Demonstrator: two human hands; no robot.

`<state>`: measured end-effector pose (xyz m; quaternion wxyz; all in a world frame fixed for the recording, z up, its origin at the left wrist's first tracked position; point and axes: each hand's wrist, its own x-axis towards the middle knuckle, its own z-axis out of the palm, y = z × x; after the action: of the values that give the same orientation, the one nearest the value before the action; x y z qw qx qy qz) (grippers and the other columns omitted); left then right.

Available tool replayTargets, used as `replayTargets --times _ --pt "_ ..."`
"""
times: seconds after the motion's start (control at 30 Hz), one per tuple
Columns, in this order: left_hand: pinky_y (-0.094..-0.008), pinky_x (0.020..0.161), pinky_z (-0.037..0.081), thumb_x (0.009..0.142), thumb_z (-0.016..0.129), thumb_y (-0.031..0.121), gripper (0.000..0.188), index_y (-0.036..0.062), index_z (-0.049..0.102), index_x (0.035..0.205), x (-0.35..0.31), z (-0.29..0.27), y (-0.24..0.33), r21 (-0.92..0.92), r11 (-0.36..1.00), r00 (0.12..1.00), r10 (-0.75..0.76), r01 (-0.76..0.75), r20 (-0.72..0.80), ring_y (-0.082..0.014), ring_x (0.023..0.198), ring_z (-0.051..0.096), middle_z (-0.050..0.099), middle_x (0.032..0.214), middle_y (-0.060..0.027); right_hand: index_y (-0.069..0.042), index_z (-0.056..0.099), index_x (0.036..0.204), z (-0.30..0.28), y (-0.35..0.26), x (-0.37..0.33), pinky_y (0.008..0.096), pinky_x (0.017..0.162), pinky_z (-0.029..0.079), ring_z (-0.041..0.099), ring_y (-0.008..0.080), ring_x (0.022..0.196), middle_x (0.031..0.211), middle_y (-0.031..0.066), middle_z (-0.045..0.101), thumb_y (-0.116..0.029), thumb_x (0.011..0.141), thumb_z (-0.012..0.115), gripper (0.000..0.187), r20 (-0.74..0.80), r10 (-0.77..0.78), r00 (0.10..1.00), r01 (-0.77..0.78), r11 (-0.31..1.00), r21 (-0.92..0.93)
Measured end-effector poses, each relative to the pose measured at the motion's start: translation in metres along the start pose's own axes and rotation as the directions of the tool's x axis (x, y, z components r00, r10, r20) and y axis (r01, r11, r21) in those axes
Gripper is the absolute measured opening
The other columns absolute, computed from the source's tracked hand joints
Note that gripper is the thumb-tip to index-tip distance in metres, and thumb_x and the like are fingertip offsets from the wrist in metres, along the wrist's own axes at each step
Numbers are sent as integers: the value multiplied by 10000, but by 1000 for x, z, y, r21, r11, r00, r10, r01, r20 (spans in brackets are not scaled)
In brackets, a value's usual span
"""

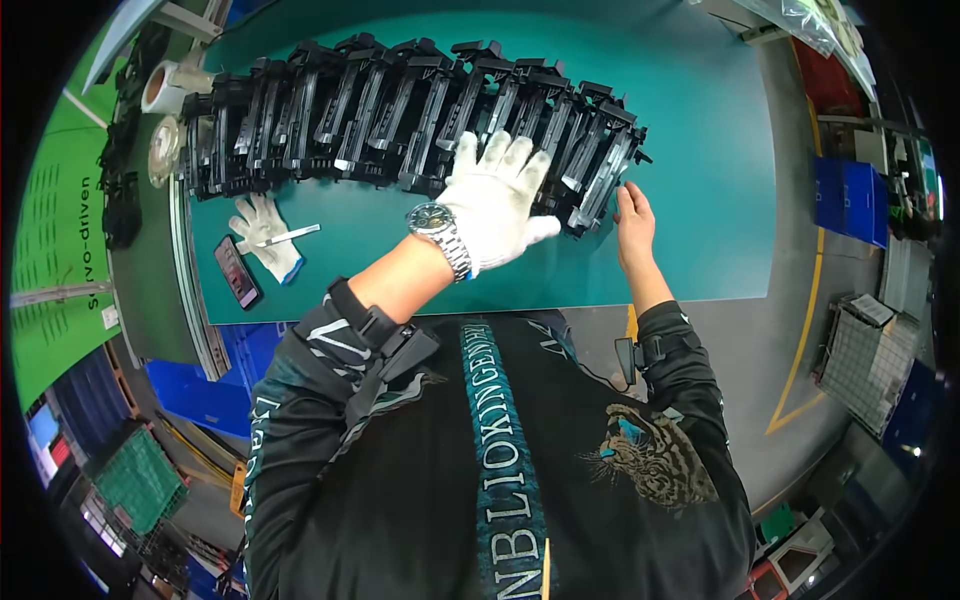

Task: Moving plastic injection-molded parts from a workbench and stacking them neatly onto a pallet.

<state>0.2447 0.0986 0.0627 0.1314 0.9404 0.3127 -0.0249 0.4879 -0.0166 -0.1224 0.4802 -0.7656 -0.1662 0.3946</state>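
Note:
A long row of black plastic frame-like parts (400,100) with shiny strips stands packed side by side across the table's middle. My left hand (497,200), in a white knit glove with a metal watch at the wrist, spreads its fingers flat over the near edge of the row, right of its middle. My bare right hand (637,222) is beside the rightmost black part (605,175), fingers extended upward and holding nothing visible. Whether its fingertips touch that part, I cannot tell.
The parts rest on a green tabletop (710,230). At the left lie a white glove (265,235), a pale pen-like tool (290,236) across it and a phone (236,272). Rolls of tape (165,150) sit at the left edge. A blue bin (850,200) stands off to the right.

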Motion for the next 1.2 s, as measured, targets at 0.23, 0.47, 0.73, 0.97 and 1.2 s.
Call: replayTargets --times 0.23,0.47,0.73,0.97,1.2 --pt "-595 1194 160 932 543 582 808 22 397 1496 6 -26 -18 46 983 975 -180 176 131 -365 1455 311 418 1515 -204 -53 517 1444 7 20 9 361 951 483 550 196 1243 1386 82 580 -336 1010 608 526 40 -83 996 83 997 -4" --pt "-570 1150 249 927 518 613 792 -8 464 1416 -17 -2 -56 105 955 950 -258 278 -173 -381 1349 405 477 1412 -208 4 545 1402 15 -18 -14 294 969 460 581 175 1167 1320 95 625 -302 999 640 514 31 49 998 -49 999 6" --pt "-568 1160 265 944 517 581 755 -9 476 1412 -33 -52 -141 106 917 922 -375 385 -99 -407 1377 387 461 1447 -230 -28 510 1442 39 -28 -12 375 992 459 545 207 1247 1400 111 571 -348 1007 621 551 3 65 998 -65 998 13" --pt "-502 1006 473 950 539 491 636 -34 528 1308 -43 -69 -229 19 879 877 -474 476 -74 -413 1264 534 523 1385 -274 -81 401 1522 53 -42 -26 403 1019 446 516 239 1303 1440 151 533 -321 1005 624 612 -48 14 999 -10 997 76" --pt "-408 1021 479 927 593 415 663 -41 482 1396 -1 -82 -236 -219 788 818 -553 575 159 -347 1178 620 610 1306 -240 -85 281 1567 58 -34 -18 381 1055 424 505 268 1313 1482 156 480 -220 980 648 705 -58 -136 989 136 991 -8"
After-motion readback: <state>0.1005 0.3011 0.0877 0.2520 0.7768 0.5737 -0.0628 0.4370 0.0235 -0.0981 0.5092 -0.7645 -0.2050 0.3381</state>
